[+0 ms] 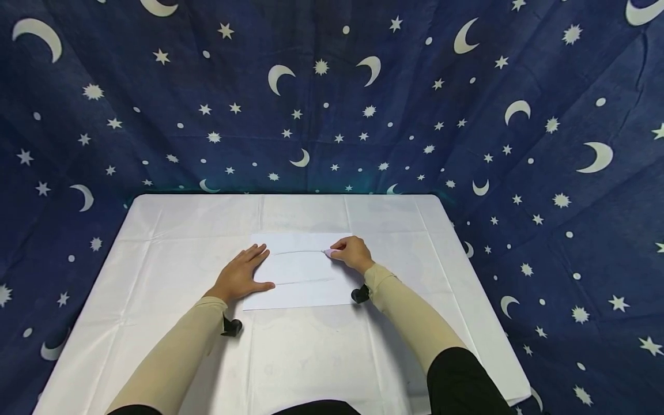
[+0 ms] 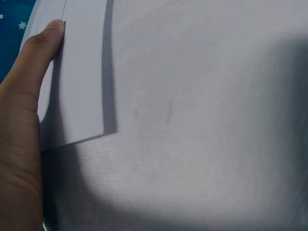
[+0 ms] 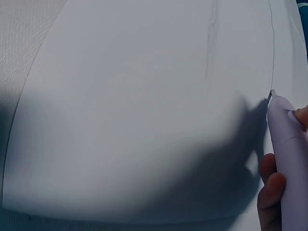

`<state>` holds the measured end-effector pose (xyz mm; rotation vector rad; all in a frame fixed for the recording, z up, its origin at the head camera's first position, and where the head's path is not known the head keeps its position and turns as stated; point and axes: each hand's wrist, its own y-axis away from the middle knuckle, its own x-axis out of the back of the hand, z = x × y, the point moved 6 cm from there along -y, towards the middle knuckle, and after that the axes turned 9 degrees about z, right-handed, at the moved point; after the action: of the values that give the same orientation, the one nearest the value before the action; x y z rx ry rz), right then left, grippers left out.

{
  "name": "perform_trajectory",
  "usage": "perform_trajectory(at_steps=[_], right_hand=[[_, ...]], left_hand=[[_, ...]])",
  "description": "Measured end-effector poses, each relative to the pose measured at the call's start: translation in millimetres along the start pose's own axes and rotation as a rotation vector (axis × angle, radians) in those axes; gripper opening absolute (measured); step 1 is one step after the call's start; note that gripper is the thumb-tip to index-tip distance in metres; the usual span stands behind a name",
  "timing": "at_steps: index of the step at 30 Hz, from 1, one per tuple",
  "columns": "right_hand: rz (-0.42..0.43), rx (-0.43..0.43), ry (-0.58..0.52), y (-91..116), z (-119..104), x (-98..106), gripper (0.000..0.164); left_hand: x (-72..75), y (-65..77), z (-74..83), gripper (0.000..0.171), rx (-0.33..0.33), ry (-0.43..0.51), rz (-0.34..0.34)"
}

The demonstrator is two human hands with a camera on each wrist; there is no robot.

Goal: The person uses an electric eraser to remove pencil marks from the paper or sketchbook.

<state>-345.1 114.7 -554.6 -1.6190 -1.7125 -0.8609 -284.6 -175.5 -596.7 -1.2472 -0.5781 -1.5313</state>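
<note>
We have the paper (image 1: 306, 297) lying on the white counter (image 1: 176, 236), and at its nine o'clock edge rests the left hand (image 1: 240, 275), grip spread wide, holding nothing. Up at two o'clock, we see the right hand (image 1: 355, 253) pinching a lilac tool (image 3: 291, 149), grip closed around it, tip right at the end of a thin line (image 1: 298, 252); a fainter line (image 1: 306, 282) runs toward six o'clock.

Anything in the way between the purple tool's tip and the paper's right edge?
No separate object shows there. Only the right hand, gripping the purple tool, lies over that stretch. The left hand rests at the left side of the paper, clear of that path.
</note>
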Motion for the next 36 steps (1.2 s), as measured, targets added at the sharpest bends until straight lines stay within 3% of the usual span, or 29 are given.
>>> perform_trajectory(at_steps=[23, 36], right_hand=[[-0.015, 0.015, 0.010, -1.9, -7.2, -6.7, 0.018], [0.004, 0.003, 0.024, 0.8, -0.2, 2.4, 0.017]], left_hand=[[0.0, -0.3, 0.6, 0.100, 0.015, -0.008, -0.012], [3.8, -0.1, 2.7, 0.099, -0.004, 0.003, 0.008]])
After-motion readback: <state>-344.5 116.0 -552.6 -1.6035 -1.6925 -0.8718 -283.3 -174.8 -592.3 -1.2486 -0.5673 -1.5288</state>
